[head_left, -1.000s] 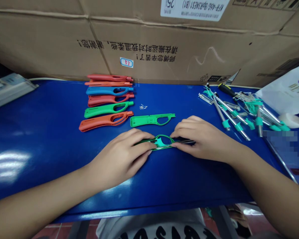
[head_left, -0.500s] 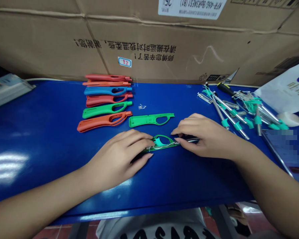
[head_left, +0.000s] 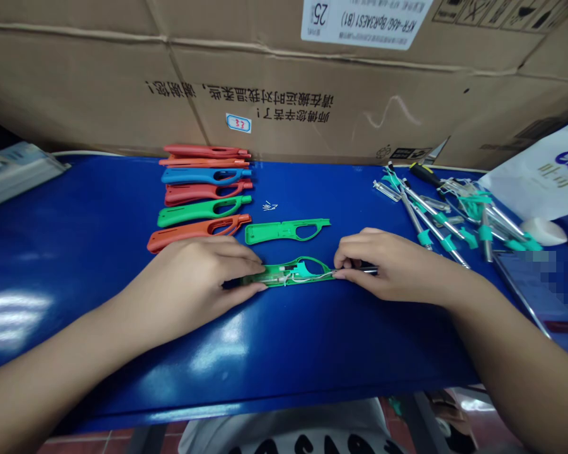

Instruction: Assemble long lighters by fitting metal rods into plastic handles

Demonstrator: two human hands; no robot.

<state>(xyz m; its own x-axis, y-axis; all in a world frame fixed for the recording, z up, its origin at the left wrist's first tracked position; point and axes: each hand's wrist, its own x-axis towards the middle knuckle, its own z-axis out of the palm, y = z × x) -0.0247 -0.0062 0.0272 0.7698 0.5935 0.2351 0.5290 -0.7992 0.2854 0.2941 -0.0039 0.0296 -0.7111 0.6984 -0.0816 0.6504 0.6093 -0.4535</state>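
A green lighter shell half (head_left: pixel 291 263) lies open side up on the blue table, with a teal trigger (head_left: pixel 304 270), thin wires and a clear tank in it. My left hand (head_left: pixel 196 287) is closed around its left end, thumb in front and fingers behind, hiding that end. At the other end, my right hand (head_left: pixel 383 265) pinches the metal lighter tube (head_left: pixel 370 270) between thumb and fingers; most of the tube is covered. Just behind lies a second green shell half (head_left: pixel 286 231), hollow side up, touched by neither hand.
Several red, orange, blue and green lighter shells (head_left: pixel 203 195) are lined up at the back left. Small white pins (head_left: pixel 269 206) lie beside them. Metal tubes with teal triggers (head_left: pixel 438 221) and a screwdriver (head_left: pixel 425 172) are heaped at right. A cardboard box (head_left: pixel 265 75) stands behind.
My left hand has slid left along the green shell half, uncovering the trigger, wires and part of the tank. My right hand has stayed at the tube. The camera view has shifted slightly.
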